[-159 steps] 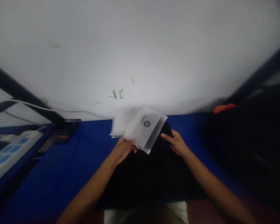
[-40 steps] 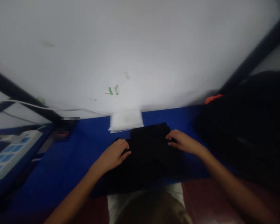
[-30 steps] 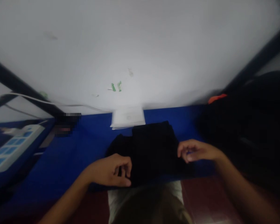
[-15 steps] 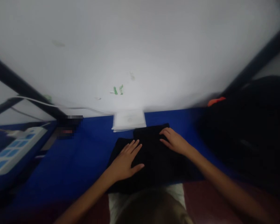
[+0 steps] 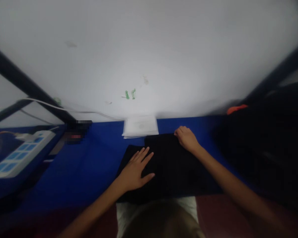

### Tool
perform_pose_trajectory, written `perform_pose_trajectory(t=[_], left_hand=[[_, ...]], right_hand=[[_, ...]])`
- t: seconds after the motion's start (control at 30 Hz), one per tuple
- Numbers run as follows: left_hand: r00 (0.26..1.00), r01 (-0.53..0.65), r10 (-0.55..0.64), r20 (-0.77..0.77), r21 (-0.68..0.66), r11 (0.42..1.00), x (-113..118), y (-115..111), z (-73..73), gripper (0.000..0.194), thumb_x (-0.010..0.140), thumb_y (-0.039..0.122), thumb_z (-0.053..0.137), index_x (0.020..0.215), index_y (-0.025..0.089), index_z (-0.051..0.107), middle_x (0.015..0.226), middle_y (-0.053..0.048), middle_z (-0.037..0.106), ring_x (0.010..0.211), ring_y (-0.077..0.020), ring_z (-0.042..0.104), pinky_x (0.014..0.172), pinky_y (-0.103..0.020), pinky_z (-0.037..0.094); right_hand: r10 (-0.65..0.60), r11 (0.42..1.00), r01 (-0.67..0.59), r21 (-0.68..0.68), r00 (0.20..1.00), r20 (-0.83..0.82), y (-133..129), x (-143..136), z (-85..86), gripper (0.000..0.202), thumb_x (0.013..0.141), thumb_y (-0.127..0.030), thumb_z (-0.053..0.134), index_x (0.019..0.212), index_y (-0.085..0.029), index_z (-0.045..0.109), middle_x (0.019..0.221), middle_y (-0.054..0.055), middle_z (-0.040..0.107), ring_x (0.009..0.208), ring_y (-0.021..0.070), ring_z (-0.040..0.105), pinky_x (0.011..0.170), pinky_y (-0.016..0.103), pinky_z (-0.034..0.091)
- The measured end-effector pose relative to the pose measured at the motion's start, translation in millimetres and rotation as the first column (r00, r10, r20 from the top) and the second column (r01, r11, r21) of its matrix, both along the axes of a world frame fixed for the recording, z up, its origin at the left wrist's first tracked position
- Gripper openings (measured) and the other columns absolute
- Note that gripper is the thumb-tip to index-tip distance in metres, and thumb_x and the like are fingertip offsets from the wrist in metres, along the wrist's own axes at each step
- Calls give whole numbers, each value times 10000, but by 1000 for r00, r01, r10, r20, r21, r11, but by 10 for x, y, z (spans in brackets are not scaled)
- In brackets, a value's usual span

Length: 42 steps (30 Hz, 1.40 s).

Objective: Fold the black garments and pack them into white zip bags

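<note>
A dark black garment [image 5: 164, 165] lies spread on the blue surface in front of me; it is too dark to tell which kind. On its left part my left hand [image 5: 136, 170] rests flat, palm down, fingers and thumb spread. My right hand [image 5: 187, 138] is at the garment's far right corner, its fingers curled closed on the edge there. The fingertips are partly hidden under the hand. Just beyond the garment's far edge sits a stack of white paper-like sheets [image 5: 140, 127], touched by neither hand.
A white power strip with blue sockets [image 5: 23, 153] lies at the left, a plug in it. A white cable [image 5: 89, 111] runs along the wall [image 5: 164, 59]. Dark frame bars [image 5: 27, 86] slant at both sides. A big black heap [image 5: 270, 145] with an orange item [image 5: 236, 109] fills the right.
My right hand has shifted to the garment's far right corner, and its spread fingers have curled shut there. My left hand stays flat in place. The view has turned slightly left.
</note>
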<state>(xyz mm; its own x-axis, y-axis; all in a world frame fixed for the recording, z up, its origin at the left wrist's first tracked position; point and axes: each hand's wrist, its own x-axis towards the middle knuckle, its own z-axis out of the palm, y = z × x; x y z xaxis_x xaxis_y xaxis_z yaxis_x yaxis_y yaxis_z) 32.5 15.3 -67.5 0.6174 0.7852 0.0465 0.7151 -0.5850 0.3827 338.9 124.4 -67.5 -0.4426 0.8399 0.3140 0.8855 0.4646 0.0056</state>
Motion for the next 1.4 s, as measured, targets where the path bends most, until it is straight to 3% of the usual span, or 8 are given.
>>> perform_pose_trajectory(t=[0.2,0.37,0.5,0.63,0.73,0.97,1.17,1.4], left_hand=[[999,36,-36,-16,14,999,36,47,224,802,877,638,484,1515,206,261,1612,-120,100,1475,-327,101,1166,-526,244],[1000,31,-31,0,9,999,375,141,316,680,969,540,345,1507,132,260,1588,-135,208,1473,-256,159,1177,-441,263],[994,-75,78,-72,42,996,565,192,75,631,982,472,328,1481,87,311,1558,-173,273,1463,-295,185,1166,-511,249],[987,-130,137,-89,79,988,494,182,-128,655,960,548,350,1489,164,315,1568,-148,265,1458,-326,196,1139,-621,198],[993,-116,118,-30,70,991,410,198,-165,677,939,593,382,1489,203,321,1571,-134,265,1454,-313,217,1146,-605,192],[995,-71,70,64,6,997,288,475,-113,658,894,605,490,1428,226,431,1534,-114,356,1417,-306,301,1150,-551,227],[985,50,-33,167,-103,993,107,744,104,427,919,500,528,1264,256,587,1360,-65,573,1295,-249,472,1096,-458,356],[978,-29,43,204,-71,997,247,907,140,358,914,448,541,1169,212,626,1069,-63,688,1008,-240,619,905,-388,487]], right_hand=[[56,997,-62,-54,994,-99,-55,-73,256,169,943,-249,483,974,-145,613,946,123,614,888,256,537,814,364,423],[89,971,-159,-178,933,-348,-302,-316,533,306,959,-371,468,1150,-158,576,1109,120,645,1040,245,588,919,371,469],[92,931,-167,-323,967,-236,-599,-496,293,545,973,-483,390,1394,-143,460,1387,168,536,1284,302,491,1034,444,418],[-22,949,10,-314,999,-34,-714,-465,-103,623,966,-540,362,1496,-216,336,1572,122,272,1450,382,180,1109,570,274],[-28,958,22,-287,999,-19,-676,-385,-228,656,957,-591,336,1512,-245,291,1593,117,202,1465,362,128,1118,565,255],[-13,973,6,-231,1000,-27,-537,-350,-209,654,961,-590,320,1491,-207,343,1553,162,307,1444,340,232,1076,541,315],[-17,968,0,-252,998,-63,-451,-320,-160,629,946,-575,389,1439,-186,418,1505,165,399,1387,350,327,1030,533,345],[14,959,-104,-262,945,-326,-63,-377,101,294,978,-360,423,1001,-152,629,976,112,659,897,212,595,807,330,450]])
